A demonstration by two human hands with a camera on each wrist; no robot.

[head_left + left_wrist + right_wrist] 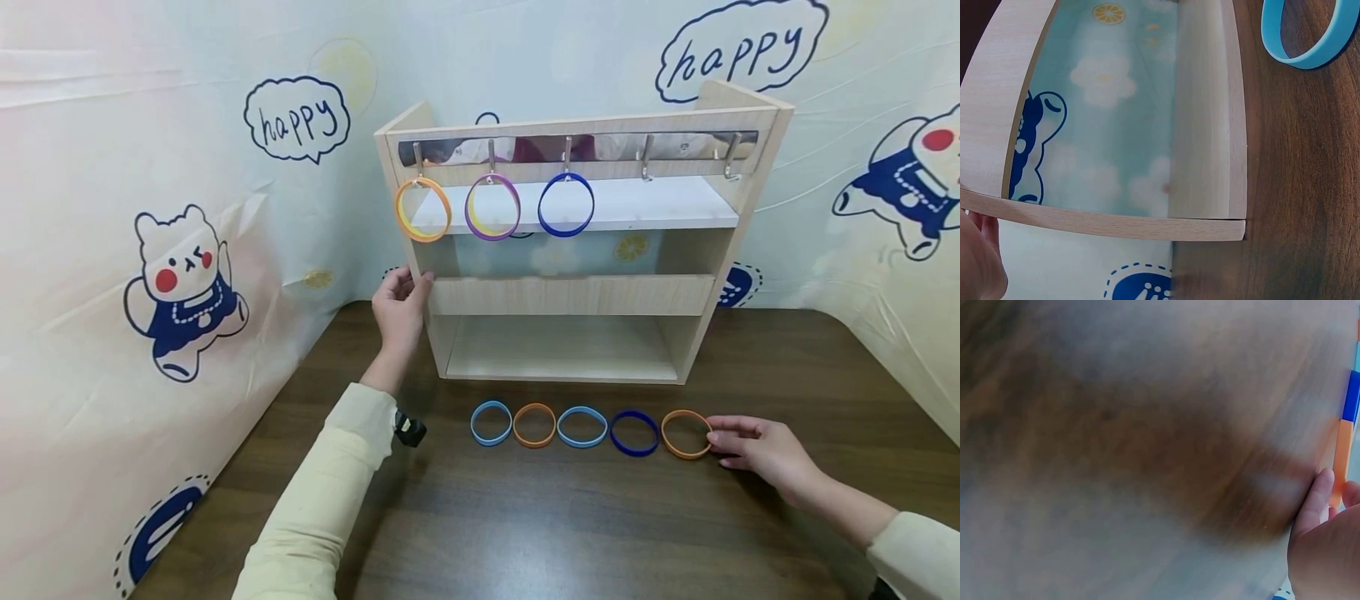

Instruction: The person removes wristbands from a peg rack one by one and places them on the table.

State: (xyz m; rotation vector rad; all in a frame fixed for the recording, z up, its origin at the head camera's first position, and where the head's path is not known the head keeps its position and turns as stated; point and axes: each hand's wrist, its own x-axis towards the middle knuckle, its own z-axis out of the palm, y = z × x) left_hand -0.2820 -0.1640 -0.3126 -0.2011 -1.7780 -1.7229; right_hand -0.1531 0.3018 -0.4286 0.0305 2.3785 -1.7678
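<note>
My left hand grips the left side panel of a small wooden shelf, thumb on its front edge and fingers round the outer side. With thumb and fingertips, my right hand pinches the near right side of an orange silicone wristband, which lies on the table. This band ends a row with a dark blue wristband, a light blue wristband, another orange wristband and another light blue wristband. In the right wrist view, thumb and finger flank the orange band.
A metal hook strip crosses the shelf's top. Its left hooks carry an orange-yellow wristband, a purple wristband with yellow inside, and a blue wristband. Two hooks to the right hold nothing. A patterned cloth hangs behind the brown table.
</note>
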